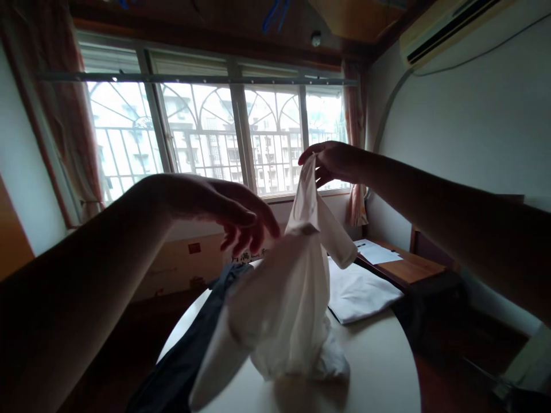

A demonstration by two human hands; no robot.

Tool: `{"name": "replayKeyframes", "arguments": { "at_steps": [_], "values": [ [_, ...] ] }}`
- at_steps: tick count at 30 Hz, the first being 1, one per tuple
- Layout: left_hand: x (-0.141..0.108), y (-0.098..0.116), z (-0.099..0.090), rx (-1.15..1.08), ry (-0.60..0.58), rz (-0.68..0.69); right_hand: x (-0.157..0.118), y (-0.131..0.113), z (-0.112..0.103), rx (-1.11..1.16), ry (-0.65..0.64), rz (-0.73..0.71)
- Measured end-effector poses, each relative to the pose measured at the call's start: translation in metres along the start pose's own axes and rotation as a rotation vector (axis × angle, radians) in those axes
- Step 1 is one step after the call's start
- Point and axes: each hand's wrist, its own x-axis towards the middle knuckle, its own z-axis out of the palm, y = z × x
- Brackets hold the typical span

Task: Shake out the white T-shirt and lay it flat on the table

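Observation:
A white shirt (293, 304) with short sleeves hangs over the round white table (379, 367), its lower part touching the tabletop. High on the right, my right hand (329, 160) pinches one shoulder of the shirt between thumb and fingers. Beside the shirt's near shoulder, on the left, is my left hand (236, 212); its fingers are bent loosely downward and apart, with nothing visible in them. Dark trousers or a similar dark garment (193, 338) lie along the table's left side. Behind the shirt on the right rests a folded white garment (361, 287).
A wooden desk (413, 267) with white papers (379, 252) stands at the back right. Behind the table is a wide barred window (198, 132) between patterned curtains (73, 115). An air conditioner (443, 34) hangs high on the right wall.

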Motion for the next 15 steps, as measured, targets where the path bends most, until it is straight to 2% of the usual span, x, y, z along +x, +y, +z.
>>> {"name": "replayKeyframes", "arguments": {
  "at_steps": [1,2,3,5,6,7,9,12,15],
  "values": [
    [0.003,0.003,0.001,0.003,-0.097,0.003,-0.003,-0.001,0.005,0.102,-0.05,-0.042],
    [0.009,0.004,0.003,0.023,-0.084,0.005,-0.006,-0.001,0.009,0.186,-0.097,-0.08],
    [0.017,0.005,0.004,0.05,0.053,0.015,-0.009,-0.002,0.013,0.258,-0.138,-0.115],
    [0.036,0.002,0.01,0.075,0.423,0.017,-0.013,-0.001,0.02,0.386,-0.204,-0.165],
    [0.044,0.0,0.014,0.055,0.537,0.022,-0.014,0.0,0.023,0.443,-0.226,-0.177],
    [0.052,-0.003,0.019,0.012,0.578,0.041,-0.015,0.002,0.027,0.491,-0.246,-0.18],
    [0.064,-0.008,0.031,-0.102,0.507,0.101,-0.018,0.006,0.034,0.538,-0.293,-0.171],
    [0.072,-0.014,0.046,-0.203,0.381,0.139,-0.024,0.015,0.042,0.484,-0.345,-0.158],
    [0.075,-0.023,0.053,-0.191,0.364,0.154,-0.036,0.029,0.048,0.43,-0.295,-0.132]
  ]
}}
